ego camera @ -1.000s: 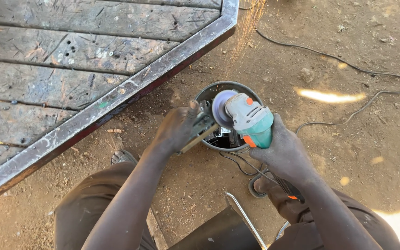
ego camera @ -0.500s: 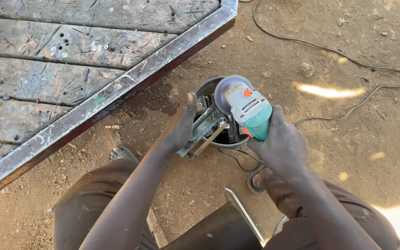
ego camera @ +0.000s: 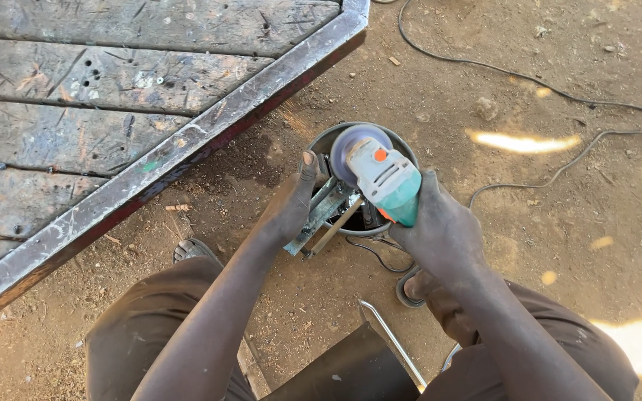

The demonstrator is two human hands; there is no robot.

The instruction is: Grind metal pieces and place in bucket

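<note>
My right hand (ego camera: 441, 236) grips a teal and grey angle grinder (ego camera: 384, 178) with an orange button, its round disc facing up and left over a dark round metal tub (ego camera: 326, 138) on the dirt. My left hand (ego camera: 291, 204) presses on a small welded metal bracket (ego camera: 321, 219) that rests across the tub's rim, thumb pointing up beside the disc. The grinder's disc sits just above the bracket's far end.
A platform of worn wooden planks (ego camera: 98, 82) edged by a steel frame (ego camera: 187, 152) fills the upper left. Black cables (ego camera: 529, 74) snake over the dirt at the upper right. A dark metal piece with a bright rod (ego camera: 391, 341) lies between my knees.
The grinder and both hands have shifted slightly up and left over the tub. The bracket stays under my left hand.
</note>
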